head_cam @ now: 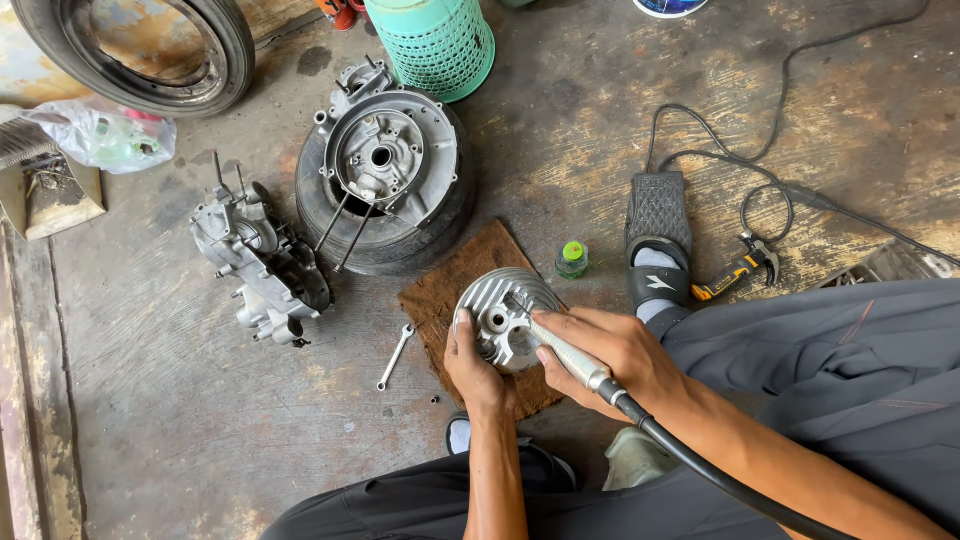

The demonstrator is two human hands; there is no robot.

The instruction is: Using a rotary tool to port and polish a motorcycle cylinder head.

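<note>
Head view — grinder handpiece (565,355) axis diagonal, tip up-left.

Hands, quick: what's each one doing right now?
Left hand: closed around the finned metal cylinder head, steadying it.
Right hand: closed on the grinder handpiece with its black hose.

Daylight falls on the stained, scuffed concrete floor (180,420) beneath me; a tyre (140,50), a green plastic basket (435,45) and a black cable (760,160) lie about.
</note>
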